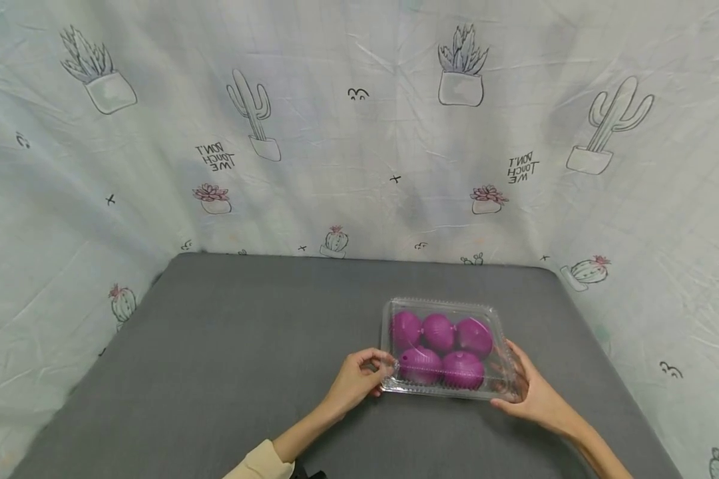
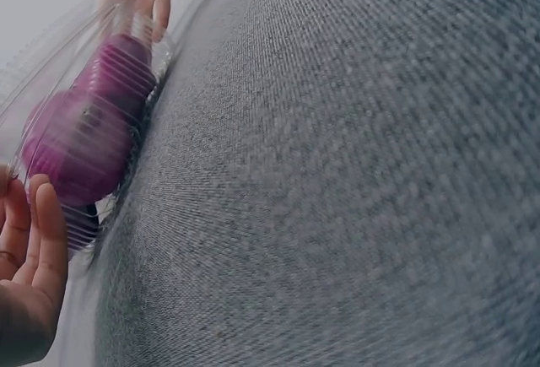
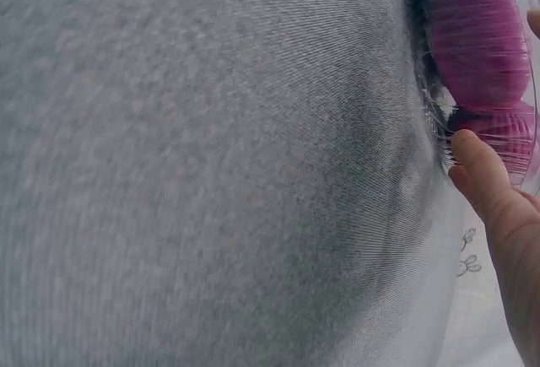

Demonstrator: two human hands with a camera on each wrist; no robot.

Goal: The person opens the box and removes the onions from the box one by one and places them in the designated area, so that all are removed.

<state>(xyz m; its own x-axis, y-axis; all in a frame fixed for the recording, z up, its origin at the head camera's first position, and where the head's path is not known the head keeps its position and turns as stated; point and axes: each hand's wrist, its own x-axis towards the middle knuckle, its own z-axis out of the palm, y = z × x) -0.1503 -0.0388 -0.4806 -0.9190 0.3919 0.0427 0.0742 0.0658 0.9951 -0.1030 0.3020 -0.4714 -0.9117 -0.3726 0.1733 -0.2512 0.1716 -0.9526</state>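
Observation:
A clear plastic clamshell container with a ridged rim lies on the grey surface, right of the middle in the head view. Inside it sit several round purple balls in two rows. My left hand pinches the container's near left corner between thumb and fingers. At the opposite side my right hand grips the near right corner, with the thumb at the front and fingers along the side. The left wrist view shows the left fingers against the lid's edge, close to a purple ball.
Grey cloth covers the flat surface under the container. A pale curtain printed with potted cacti surrounds it at the back and both sides. Something small and black shows at the bottom edge near the left sleeve.

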